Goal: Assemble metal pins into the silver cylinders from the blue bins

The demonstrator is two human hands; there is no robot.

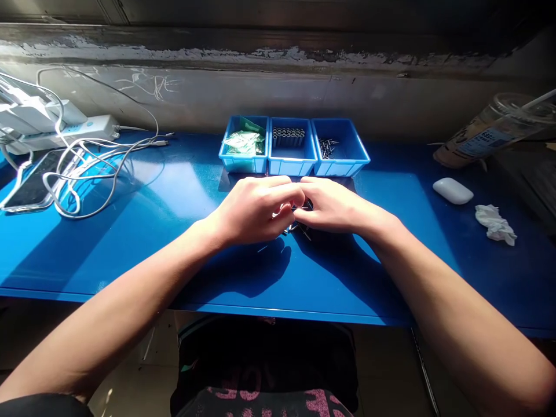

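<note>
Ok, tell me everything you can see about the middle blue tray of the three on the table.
The middle blue tray is a small open rectangular bin, plastic by its look, standing upright on the blue table near the wall. Its sides touch the blue trays to its left and right. A row of small dark cylinders lies along its back wall; the front floor is bare. Neither hand touches it.

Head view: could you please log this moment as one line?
left hand and right hand together over small pins | table | three blue bins behind
</note>
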